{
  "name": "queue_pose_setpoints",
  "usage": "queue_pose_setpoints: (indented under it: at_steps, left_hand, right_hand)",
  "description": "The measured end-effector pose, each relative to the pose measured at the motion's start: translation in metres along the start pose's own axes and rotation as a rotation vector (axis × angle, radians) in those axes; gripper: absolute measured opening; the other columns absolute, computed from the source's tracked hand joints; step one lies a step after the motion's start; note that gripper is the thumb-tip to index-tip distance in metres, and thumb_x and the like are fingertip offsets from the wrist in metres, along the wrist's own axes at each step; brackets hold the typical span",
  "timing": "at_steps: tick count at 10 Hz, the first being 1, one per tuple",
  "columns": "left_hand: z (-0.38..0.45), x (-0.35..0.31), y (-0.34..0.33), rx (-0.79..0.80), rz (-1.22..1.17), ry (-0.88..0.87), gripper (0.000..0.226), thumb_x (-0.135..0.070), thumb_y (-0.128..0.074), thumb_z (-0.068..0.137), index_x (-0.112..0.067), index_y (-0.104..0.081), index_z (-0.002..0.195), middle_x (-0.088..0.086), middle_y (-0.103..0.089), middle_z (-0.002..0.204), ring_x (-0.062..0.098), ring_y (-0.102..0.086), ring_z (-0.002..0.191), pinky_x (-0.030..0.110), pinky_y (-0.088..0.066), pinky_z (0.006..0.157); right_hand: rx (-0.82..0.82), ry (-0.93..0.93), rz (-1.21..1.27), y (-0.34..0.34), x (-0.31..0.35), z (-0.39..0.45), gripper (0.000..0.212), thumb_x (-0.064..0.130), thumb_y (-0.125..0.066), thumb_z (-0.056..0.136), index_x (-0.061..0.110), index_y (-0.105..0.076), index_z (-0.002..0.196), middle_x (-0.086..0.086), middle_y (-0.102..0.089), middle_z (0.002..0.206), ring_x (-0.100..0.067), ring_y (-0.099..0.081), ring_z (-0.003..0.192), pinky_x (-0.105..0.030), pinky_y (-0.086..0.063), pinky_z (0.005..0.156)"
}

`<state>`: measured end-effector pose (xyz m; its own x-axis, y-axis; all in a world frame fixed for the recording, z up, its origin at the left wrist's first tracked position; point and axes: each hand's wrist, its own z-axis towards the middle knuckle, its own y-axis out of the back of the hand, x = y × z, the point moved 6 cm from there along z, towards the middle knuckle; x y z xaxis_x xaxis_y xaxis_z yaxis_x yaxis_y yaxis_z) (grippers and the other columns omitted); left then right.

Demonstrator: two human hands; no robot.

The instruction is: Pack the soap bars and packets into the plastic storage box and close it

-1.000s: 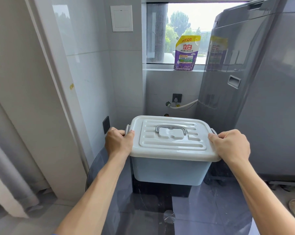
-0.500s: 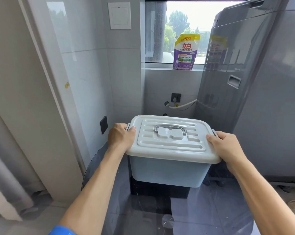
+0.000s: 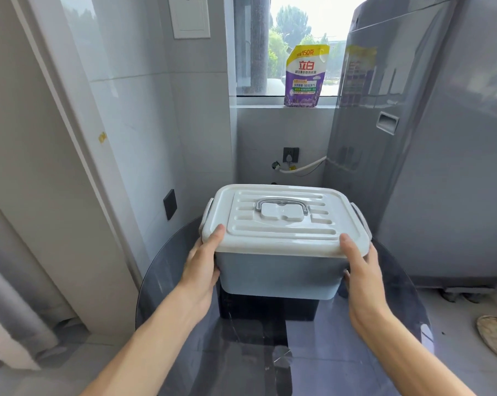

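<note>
The plastic storage box (image 3: 278,270) stands on the round dark glass worktop (image 3: 384,324), its pale lid (image 3: 284,221) seated flat on top with a grey carry handle (image 3: 281,202) lying folded at the lid's centre. Grey side latches show at both ends of the lid. What is inside the box cannot be seen.

The left hand (image 3: 203,267) clasps the box's near left corner: its thumb lies on the lid's edge and its fingers wrap round the side wall below the rim. The right hand (image 3: 360,267) grips the box's near right corner the same way, thumb on the lid and fingers against the wall beneath. Both forearms reach in from the near edge of the worktop.

Behind the box, a purple and yellow detergent pouch (image 3: 306,77) stands upright on the window sill (image 3: 270,100). To the right of the box rises a grey washing machine (image 3: 441,167), just beside the worktop. A white hose (image 3: 301,168) and a wall socket (image 3: 290,154) sit on the wall behind the box, below the sill.
</note>
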<state>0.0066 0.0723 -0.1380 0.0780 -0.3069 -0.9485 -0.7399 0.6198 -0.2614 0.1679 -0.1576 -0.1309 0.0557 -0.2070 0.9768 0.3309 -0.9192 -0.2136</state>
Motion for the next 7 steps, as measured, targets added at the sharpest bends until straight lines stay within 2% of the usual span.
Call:
queue_pose_setpoints:
  at_steps: [1,3,4,5,6,7]
  left_hand:
    - [0.003,-0.002,-0.002,0.028,-0.028,0.001,0.044,-0.051,-0.067,0.084,-0.031,-0.063,0.122,-0.012,-0.074,0.111,0.003,-0.068,0.102,0.033,-0.047,0.096]
    - [0.035,-0.012,-0.013,0.001,0.033,-0.017,0.041,-0.052,-0.062,0.089,-0.033,-0.059,0.124,-0.015,-0.071,0.112,0.001,-0.065,0.1,0.035,-0.047,0.092]
    - [0.067,-0.02,-0.026,-0.025,0.017,-0.033,0.035,-0.052,-0.059,0.091,-0.034,-0.058,0.121,-0.017,-0.069,0.107,-0.004,-0.063,0.091,0.028,-0.049,0.072]
    - [0.083,-0.021,-0.029,-0.041,0.021,-0.034,0.034,-0.051,-0.059,0.091,-0.035,-0.058,0.12,-0.019,-0.067,0.099,-0.009,-0.063,0.078,0.025,-0.047,0.064]
    - [0.092,-0.024,-0.03,-0.042,0.026,-0.041,0.041,-0.05,-0.064,0.088,-0.03,-0.058,0.124,-0.018,-0.068,0.103,-0.009,-0.067,0.071,0.023,-0.048,0.064]
    - [0.095,-0.029,-0.019,-0.136,0.083,-0.045,0.056,-0.049,-0.069,0.085,-0.021,-0.054,0.131,-0.01,-0.064,0.122,-0.002,-0.067,0.088,0.027,-0.05,0.081]
  right_hand:
    - [0.04,0.041,-0.016,0.001,0.002,0.008,0.067,0.067,-0.068,0.073,0.041,-0.053,0.133,0.026,-0.065,0.124,0.002,-0.061,0.115,-0.031,-0.044,0.098]
    - [0.155,0.031,-0.048,-0.008,0.005,0.054,0.069,0.068,-0.066,0.075,0.039,-0.052,0.136,0.021,-0.065,0.128,-0.004,-0.061,0.119,-0.034,-0.046,0.1]
    - [0.175,-0.004,-0.016,-0.022,0.007,0.086,0.073,0.068,-0.066,0.071,0.038,-0.05,0.136,0.021,-0.066,0.126,-0.003,-0.062,0.115,-0.029,-0.048,0.093]
    - [0.176,-0.02,-0.037,-0.03,0.003,0.103,0.075,0.069,-0.065,0.07,0.039,-0.049,0.136,0.022,-0.066,0.124,0.002,-0.064,0.109,-0.022,-0.048,0.082]
    - [0.225,-0.048,-0.069,-0.03,0.003,0.113,0.07,0.067,-0.064,0.074,0.039,-0.047,0.136,0.023,-0.065,0.125,0.006,-0.067,0.098,-0.017,-0.05,0.072]
    - [0.206,-0.131,-0.154,-0.018,0.0,0.116,0.082,0.07,-0.066,0.074,0.033,-0.04,0.143,0.018,-0.052,0.144,-0.005,-0.06,0.118,-0.03,-0.052,0.089]
